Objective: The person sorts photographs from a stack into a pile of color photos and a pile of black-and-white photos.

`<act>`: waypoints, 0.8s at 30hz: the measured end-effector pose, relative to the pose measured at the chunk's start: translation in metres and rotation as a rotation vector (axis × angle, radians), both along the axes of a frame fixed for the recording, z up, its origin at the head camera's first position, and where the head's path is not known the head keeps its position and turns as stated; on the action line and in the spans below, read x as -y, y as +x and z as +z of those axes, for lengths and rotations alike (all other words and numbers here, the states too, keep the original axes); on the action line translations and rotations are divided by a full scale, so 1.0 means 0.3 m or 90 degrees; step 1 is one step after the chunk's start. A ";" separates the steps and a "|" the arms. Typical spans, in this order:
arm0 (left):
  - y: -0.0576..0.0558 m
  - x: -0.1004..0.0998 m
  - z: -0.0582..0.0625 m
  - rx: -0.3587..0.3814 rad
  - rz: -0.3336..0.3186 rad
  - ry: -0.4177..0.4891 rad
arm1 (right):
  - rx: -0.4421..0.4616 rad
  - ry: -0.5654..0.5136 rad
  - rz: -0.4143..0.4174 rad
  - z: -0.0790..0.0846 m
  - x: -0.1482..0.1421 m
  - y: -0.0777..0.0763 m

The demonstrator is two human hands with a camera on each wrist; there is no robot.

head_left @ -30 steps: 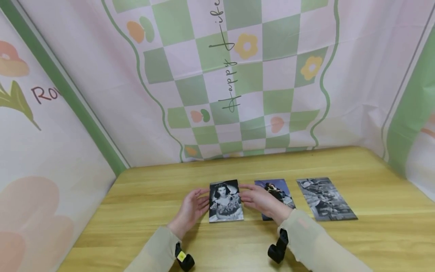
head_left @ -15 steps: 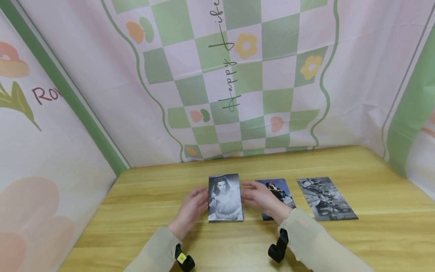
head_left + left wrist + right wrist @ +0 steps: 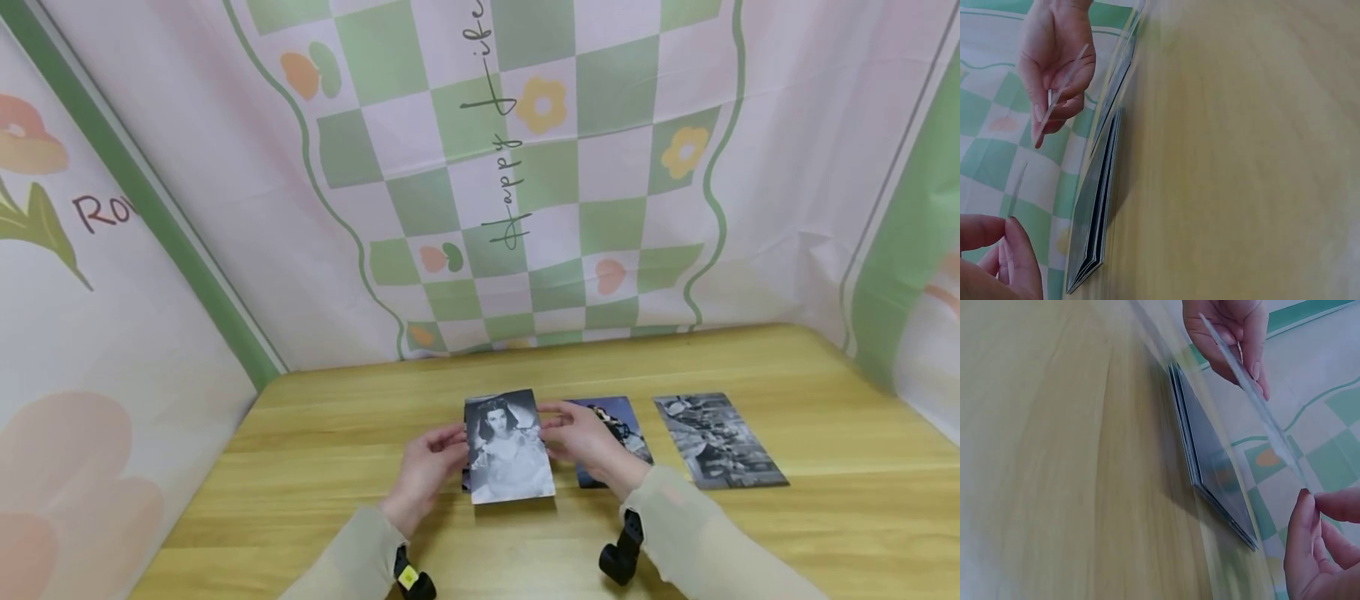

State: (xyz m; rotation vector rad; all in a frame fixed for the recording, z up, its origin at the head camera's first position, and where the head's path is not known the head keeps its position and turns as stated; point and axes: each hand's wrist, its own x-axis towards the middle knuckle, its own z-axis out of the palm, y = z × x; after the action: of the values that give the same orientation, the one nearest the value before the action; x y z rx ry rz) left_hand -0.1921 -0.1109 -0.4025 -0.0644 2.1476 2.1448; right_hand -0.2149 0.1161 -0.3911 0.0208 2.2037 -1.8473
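Note:
A black-and-white photo card [image 3: 510, 454] showing a portrait is raised off the table, its near edge up and casting a shadow. My left hand [image 3: 422, 475] pinches its left side between thumb and finger. On the opposite side, my right hand [image 3: 588, 437] pinches the right edge; the right wrist view shows its thumb and fingertip meeting at the card's [image 3: 1260, 406] corner. Beneath the lifted card lies a stack of several cards [image 3: 1094, 206], mostly hidden from the head view and with slightly spread edges.
Right of the stack, a blue photo card [image 3: 628, 423] lies partly covered by my right hand. Farther right is a black-and-white photo card [image 3: 720, 442] with a crowded scene. The wooden table [image 3: 337, 417] meets a patterned cloth [image 3: 517, 167] at the back.
The portrait card has risen from the stack and shifted slightly right and towards me. Both hands have closed in on its sides. The two cards on the right have stayed put.

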 end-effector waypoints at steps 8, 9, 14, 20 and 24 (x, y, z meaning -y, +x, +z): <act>0.012 -0.067 0.002 0.019 -0.002 0.027 | -0.001 0.017 0.017 0.015 -0.069 0.005; 0.012 -0.079 0.001 0.020 -0.001 0.033 | -0.003 0.025 0.018 0.017 -0.080 0.005; 0.013 -0.141 0.001 0.034 0.000 0.047 | -0.016 0.039 0.047 0.022 -0.149 0.011; 0.007 -0.222 0.003 0.037 -0.030 0.063 | -0.024 0.073 0.048 0.029 -0.244 0.026; 0.005 -0.279 0.004 0.033 -0.048 0.067 | -0.029 0.098 0.040 0.032 -0.308 0.034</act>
State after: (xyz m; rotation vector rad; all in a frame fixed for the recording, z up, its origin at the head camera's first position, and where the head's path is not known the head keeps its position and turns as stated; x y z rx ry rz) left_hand -0.1907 -0.0273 -0.4012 -0.0300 1.9741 2.1845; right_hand -0.2048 0.2087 -0.3815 -0.0616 2.3450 -1.6569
